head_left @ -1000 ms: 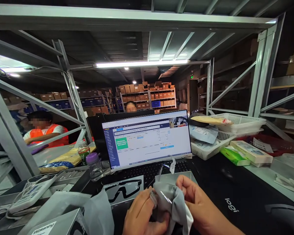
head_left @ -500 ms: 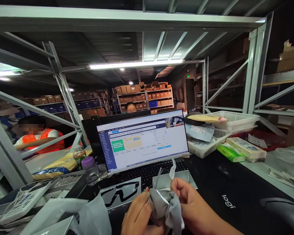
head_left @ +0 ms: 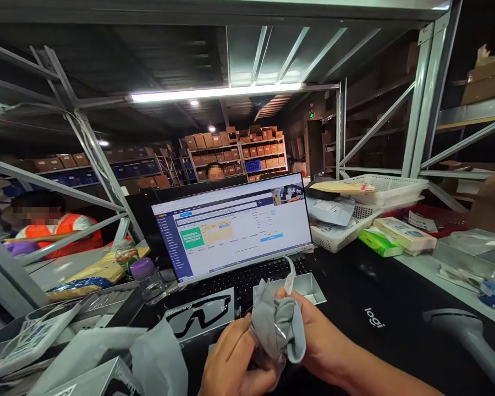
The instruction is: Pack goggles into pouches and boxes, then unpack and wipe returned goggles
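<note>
Both of my hands are closed on a bunched grey cloth in front of the keyboard. My left hand grips its left side, where something shiny and clear shows at the fingers. Around its right side wraps my right hand, and a white strip sticks up beside its fingertips. What lies inside the folds is hidden. Just behind the hands stands an open grey box. A grey "Wakening" box with a picture of black sports glasses lies left of them.
A monitor stands behind the keyboard. Grey bags and a purple-capped bottle are at left. White baskets, a green packet and a scanner lie right. People sit beyond the metal frame.
My right hand has turned and shifted slightly up around the cloth, which now bunches higher, covering part of the open box. The camera view has shifted a little.
</note>
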`<state>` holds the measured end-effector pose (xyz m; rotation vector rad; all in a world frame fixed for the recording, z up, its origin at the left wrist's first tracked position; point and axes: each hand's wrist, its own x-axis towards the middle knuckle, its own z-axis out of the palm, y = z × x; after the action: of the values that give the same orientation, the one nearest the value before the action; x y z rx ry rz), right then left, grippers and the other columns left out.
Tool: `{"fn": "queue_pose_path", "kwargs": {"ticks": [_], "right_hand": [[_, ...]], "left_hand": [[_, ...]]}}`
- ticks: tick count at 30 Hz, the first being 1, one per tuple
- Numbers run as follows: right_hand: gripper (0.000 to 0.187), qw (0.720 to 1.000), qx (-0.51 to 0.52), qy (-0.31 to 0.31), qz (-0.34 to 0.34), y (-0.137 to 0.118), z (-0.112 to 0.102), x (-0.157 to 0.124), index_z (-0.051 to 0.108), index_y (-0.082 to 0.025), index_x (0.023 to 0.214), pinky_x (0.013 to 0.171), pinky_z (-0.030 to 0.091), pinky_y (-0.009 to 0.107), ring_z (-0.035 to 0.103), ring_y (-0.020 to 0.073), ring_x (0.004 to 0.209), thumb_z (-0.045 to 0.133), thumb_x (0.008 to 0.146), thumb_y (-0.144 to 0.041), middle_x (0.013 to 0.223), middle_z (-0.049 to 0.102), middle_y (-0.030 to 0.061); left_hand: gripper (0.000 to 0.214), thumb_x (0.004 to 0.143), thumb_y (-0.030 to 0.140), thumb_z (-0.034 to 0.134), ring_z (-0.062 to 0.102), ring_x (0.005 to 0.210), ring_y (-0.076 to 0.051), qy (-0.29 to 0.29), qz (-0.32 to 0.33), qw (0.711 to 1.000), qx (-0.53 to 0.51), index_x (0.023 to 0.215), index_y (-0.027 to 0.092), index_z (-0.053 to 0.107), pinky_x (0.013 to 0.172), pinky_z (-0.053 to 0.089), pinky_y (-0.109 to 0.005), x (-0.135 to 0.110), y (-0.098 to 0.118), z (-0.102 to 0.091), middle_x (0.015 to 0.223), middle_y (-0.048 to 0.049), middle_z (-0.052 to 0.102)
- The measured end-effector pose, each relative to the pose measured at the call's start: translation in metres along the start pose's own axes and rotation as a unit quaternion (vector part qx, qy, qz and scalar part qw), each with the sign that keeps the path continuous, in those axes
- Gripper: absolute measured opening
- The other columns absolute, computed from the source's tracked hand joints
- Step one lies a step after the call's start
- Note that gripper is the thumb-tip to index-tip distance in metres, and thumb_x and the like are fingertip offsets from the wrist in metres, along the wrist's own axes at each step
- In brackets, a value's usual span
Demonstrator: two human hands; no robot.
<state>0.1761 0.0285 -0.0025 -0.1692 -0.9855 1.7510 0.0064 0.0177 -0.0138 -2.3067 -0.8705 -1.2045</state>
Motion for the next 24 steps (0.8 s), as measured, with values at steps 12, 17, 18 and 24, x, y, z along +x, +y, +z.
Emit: {"fn": "queue_pose_path", "kwargs": {"ticks": [12,17,18,24], "right_hand": [[0.029,0.984,-0.037,0.177,0.006,-0.04,-0.026,0.01,0.063,-0.018,0.072,0.046,0.034,0.017,0.046,0.0055,0.05,0.082,0.051,-0.016,0.062,0.06,-0.0059],[0.035,0.959,-0.137,0.231,-0.091,-0.048,-0.037,0.011,0.058,-0.02,0.081,0.047,0.034,0.017,0.047,0.0062,0.052,0.084,0.056,-0.02,0.067,0.063,-0.0056],[0.037,0.961,-0.148,0.217,-0.086,-0.046,-0.036,0.011,0.057,-0.02,0.081,0.048,0.034,0.017,0.047,0.0061,0.052,0.085,0.057,-0.022,0.065,0.062,-0.0059],[0.036,0.97,-0.198,0.141,-0.023,-0.022,-0.028,0.009,0.052,-0.021,0.082,0.049,0.036,0.02,0.046,0.0072,0.05,0.083,0.072,-0.035,0.061,0.059,-0.0068]], "left_hand": [[0.016,0.083,0.014,0.061,0.071,0.088,-0.018,0.064,-0.096,0.993,0.028,0.097,0.022,0.061,0.08,0.059,-0.028,0.005,0.001,0.01,0.093,-0.0024,0.072],[0.017,0.083,0.018,0.063,0.071,0.092,-0.019,0.082,-0.131,0.987,0.045,0.1,0.022,0.061,0.082,0.059,-0.03,0.002,-0.005,0.012,0.097,-0.003,0.072],[0.017,0.083,0.018,0.063,0.071,0.092,-0.02,0.08,-0.134,0.987,0.042,0.1,0.023,0.06,0.083,0.059,-0.031,0.002,-0.006,0.011,0.097,-0.003,0.072],[0.03,0.079,0.015,0.063,0.071,0.094,-0.022,0.032,-0.185,0.982,0.031,0.106,0.026,0.058,0.08,0.061,-0.036,0.005,-0.003,0.008,0.102,-0.002,0.071]]}}
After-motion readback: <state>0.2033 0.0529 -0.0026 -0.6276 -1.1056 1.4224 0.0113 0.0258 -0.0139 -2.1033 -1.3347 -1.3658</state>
